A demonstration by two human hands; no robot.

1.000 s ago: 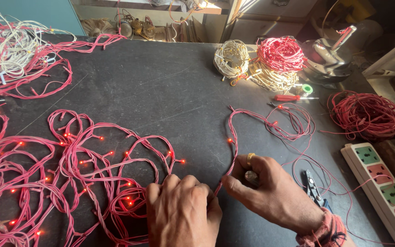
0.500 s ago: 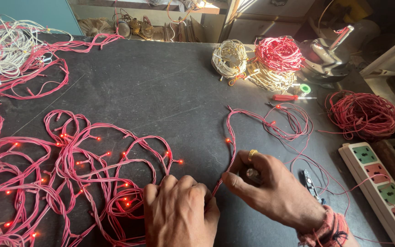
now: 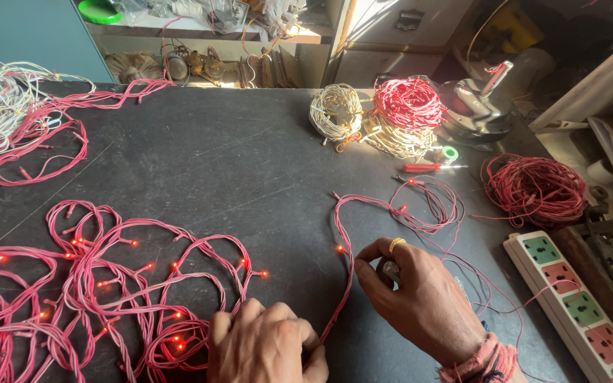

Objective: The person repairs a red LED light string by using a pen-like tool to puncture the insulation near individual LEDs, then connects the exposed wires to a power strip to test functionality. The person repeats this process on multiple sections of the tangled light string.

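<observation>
The pink light string [image 3: 345, 284] looked light and limp — the left hand [image 3: 267, 347] pinched it, the right hand [image 3: 420, 298] curled round a small dark part — best gripped between bulbs.

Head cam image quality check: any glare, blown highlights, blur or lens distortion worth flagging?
Head view: sharp throughout, no motion blur on the left hand or right hand. Daylight from the top blows out a patch on the shelf and puts glare on the shiny metal object. The lit bulbs on the pink light string bloom slightly orange. The dark table is evenly lit, with soft shadows. Slight wide-angle stretch at the edges.
</observation>
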